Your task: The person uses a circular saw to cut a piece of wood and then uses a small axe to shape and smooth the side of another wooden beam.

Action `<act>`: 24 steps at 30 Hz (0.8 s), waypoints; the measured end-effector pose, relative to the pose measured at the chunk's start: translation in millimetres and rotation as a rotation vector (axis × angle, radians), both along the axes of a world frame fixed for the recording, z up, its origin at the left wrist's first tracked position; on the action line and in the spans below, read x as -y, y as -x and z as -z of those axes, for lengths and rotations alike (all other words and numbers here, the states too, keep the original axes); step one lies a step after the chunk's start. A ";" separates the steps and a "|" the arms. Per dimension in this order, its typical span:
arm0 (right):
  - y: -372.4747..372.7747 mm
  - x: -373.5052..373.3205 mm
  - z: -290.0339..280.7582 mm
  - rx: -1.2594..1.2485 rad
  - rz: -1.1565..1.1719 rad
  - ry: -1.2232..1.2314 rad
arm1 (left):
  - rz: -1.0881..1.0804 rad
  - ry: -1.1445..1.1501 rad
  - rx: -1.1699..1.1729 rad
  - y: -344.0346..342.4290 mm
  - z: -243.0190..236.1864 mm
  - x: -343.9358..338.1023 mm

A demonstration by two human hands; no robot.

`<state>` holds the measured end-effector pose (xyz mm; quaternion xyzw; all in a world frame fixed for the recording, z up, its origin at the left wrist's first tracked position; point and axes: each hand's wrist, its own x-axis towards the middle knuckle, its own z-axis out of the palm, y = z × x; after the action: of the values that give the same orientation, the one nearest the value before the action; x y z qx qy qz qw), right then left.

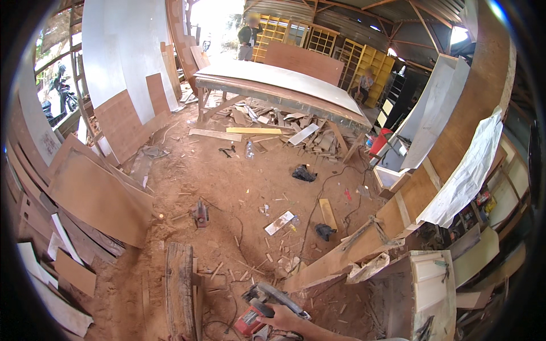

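From the lower edge my right hand point(278, 318) reaches in, its fingers wrapped around the black handle of a red power saw point(248, 323). The saw's dark guard and long metal base plate point(284, 300) show just ahead of my fingers. A thick, worn wooden beam point(180, 290) stands to the left of the saw, with sawdust around it. My left hand is not in sight.
A red power tool point(201, 215) with a cord lies on the sawdust floor. A long table point(284, 94) bears a white sheet, with wood offcuts point(324, 139) beneath. Board sheets point(99, 193) lean at left; a long panel point(352, 250) slants at right. Two people stand far back.
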<state>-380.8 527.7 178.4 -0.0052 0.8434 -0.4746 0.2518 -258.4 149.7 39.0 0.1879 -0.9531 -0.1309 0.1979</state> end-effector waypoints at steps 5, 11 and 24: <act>-2.2 -1.3 4.4 -0.025 0.003 -0.006 | -0.016 -0.042 0.113 7.2 -30.8 -8.8; -2.5 10.4 -39.2 0.032 0.004 -0.008 | 0.050 -0.027 0.079 1.5 -15.7 -1.7; -12.8 11.1 -15.7 -0.013 -0.060 -0.069 | -0.049 -0.085 0.209 1.2 -36.7 -9.7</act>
<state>-368.1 516.7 194.1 -0.0247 0.8603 -0.4376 0.2605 -259.6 159.4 75.7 0.2319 -0.9573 -0.1461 0.0923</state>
